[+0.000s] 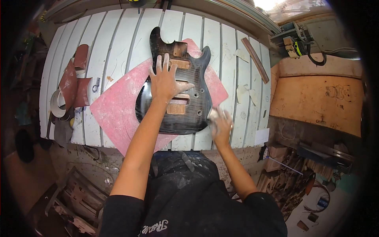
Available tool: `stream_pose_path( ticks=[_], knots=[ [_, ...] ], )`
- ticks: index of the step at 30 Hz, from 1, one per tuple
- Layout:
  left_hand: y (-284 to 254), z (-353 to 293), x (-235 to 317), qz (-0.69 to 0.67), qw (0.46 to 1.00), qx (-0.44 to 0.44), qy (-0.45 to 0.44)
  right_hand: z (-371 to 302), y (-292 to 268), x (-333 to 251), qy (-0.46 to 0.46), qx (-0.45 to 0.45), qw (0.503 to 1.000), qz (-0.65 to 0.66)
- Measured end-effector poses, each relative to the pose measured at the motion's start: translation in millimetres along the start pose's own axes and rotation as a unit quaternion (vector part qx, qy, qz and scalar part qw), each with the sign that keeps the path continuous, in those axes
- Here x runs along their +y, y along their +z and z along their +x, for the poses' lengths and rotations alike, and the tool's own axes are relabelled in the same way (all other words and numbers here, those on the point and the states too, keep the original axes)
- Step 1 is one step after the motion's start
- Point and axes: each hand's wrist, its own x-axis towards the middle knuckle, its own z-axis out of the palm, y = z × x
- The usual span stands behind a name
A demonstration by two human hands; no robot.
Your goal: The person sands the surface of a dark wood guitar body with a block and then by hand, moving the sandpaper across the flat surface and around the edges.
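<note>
on guitar body [192,79], splayed left fingers [166,63]

And we're in a busy workshop rm: white slatted desk [215,35] dead ctr, dark gaps btwn the planks, a grey rail [246,14] running along behind it on the R. Top R, a bright glare [272,4], window or lamp, can't tell! Over on the R side, a big tan wooden panel [304,102] w/ a dark sketch [340,93] on it; below that, wood pcs [282,183] stacked tight. Btm L now, a wooden rack [73,201], v. dim, and brown flr [19,162] in shadow.
</note>
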Motion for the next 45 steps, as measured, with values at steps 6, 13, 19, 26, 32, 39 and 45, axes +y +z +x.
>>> stream_pose_path(
  ticks=[6,13,19,26,32,39,45],
  knots=[
    [1.1,1.3,-3.0,-0.006,1.000,0.019,0.000,27.9,7.9,-3.1,0.016,0.029,0.999,-0.002],
    [-1.7,0.0,0.5,0.000,1.000,0.009,0.002,16.7,5.5,-0.8,-0.002,0.033,0.999,-0.003],
    [0.2,0.5,-2.7,0.004,1.000,0.014,-0.001,9.7,5.4,-8.8,0.005,0.040,0.999,0.021],
    [-3.2,0.7,3.1,0.006,1.000,-0.005,-0.004,34.9,4.1,-7.8,0.011,0.041,0.999,-0.024],
    [0.9,-0.6,-3.7,0.008,1.000,0.008,0.002,-2.7,2.0,-11.9,-0.012,0.051,0.999,-0.001],
    [3.2,-0.5,-0.9,0.001,1.000,0.022,0.011,39.8,12.4,-6.7,0.020,0.050,0.999,-0.008],
    [0.1,-0.4,-0.2,0.007,1.000,0.004,0.004,-23.0,3.4,-11.6,0.017,0.037,0.999,-0.009]
  ],
)
